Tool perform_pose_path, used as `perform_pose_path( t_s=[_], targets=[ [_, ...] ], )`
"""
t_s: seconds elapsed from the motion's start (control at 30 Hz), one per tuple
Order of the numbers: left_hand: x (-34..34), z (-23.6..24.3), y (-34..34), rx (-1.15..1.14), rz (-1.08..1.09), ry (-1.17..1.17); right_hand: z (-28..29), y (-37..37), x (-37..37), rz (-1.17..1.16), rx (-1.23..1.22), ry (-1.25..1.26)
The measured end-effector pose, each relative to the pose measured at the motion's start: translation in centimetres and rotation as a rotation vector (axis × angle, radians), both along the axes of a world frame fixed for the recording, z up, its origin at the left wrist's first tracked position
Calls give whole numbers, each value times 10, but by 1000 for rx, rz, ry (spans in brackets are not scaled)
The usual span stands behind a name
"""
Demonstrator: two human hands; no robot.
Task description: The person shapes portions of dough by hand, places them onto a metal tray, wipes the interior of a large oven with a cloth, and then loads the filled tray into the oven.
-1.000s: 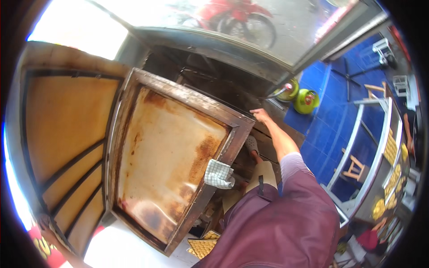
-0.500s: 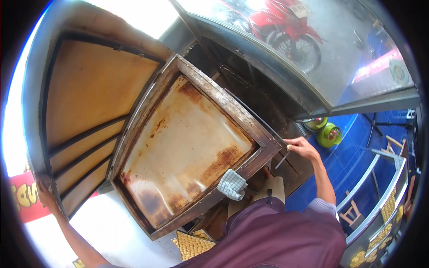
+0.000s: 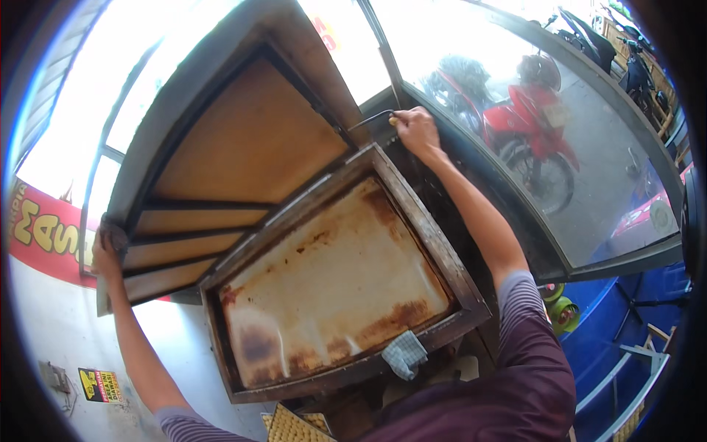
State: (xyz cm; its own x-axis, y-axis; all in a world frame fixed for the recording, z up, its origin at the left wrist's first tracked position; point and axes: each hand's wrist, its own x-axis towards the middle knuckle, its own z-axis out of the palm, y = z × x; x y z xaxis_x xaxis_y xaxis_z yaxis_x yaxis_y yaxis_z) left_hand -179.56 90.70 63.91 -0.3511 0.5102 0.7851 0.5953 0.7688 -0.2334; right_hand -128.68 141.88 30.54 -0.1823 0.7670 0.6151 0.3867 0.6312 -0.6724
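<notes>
A large hinged lid (image 3: pixel 228 140) with a tan inner face and dark crossbars stands raised at the left. My left hand (image 3: pixel 109 254) is closed on its near outer edge. Beyond the far corner of the oven-like box, my right hand (image 3: pixel 418 132) grips a thin bent metal rod (image 3: pixel 375 116), whose tip reaches the lid's lower far edge. Whether the rod is hooked into the lid I cannot tell. Below lies the box's wooden frame (image 3: pixel 434 236) around a scorched, stained metal sheet (image 3: pixel 331 272). A checked cloth (image 3: pixel 404 355) hangs over its near edge.
Trays of small round yellow pastries (image 3: pixel 294 427) sit low in front. A glass panel (image 3: pixel 589 228) stands at the right, with a red motorcycle (image 3: pixel 526 121) behind it. Green gas cylinders (image 3: pixel 563 313) and a metal rack (image 3: pixel 626 390) are at the lower right. A red banner (image 3: pixel 44 232) hangs left.
My right hand has moved with the rod from the box's near right corner to its far corner beside the lid. My left hand stays on the lid. The view has tilted up.
</notes>
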Motion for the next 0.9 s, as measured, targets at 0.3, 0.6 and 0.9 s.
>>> perform_pose_path(
  t_s=[0.3, 0.6, 0.9],
  targets=[
    [25, 12, 15, -3, 40, -89, -23, 53, -113, -37, -417, -216],
    [-27, 24, 16, 0, 141, -64, -38, 58, -130, 62, -471, -91],
    [20, 13, 22, -69, 190, -8, -21, 16, -114, 263, -314, -347]
  ],
)
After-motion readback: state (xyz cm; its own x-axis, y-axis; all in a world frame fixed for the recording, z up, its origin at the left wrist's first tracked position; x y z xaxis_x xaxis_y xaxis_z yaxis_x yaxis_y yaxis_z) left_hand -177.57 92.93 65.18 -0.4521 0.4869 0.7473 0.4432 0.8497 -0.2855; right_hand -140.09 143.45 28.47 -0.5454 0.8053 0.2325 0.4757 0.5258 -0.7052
